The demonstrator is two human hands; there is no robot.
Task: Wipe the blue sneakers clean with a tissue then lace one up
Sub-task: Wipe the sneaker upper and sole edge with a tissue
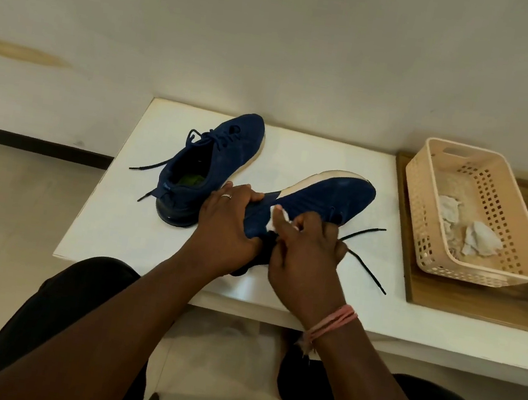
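Frame centre: left hand [228, 225] grips heel of near sneaker [321, 196], tipped on its side on white tabletop [111, 212]. Right hand [307, 256] fingers pinch what looks like a tissue [279, 214] against it. Second sneaker [206, 164] upright behind; basket [518, 266] right.

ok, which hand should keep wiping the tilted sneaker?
Right. The right hand already pinches the white tissue against the tilted blue fabric sneaker; the left hand grips its heel end, steadying it.
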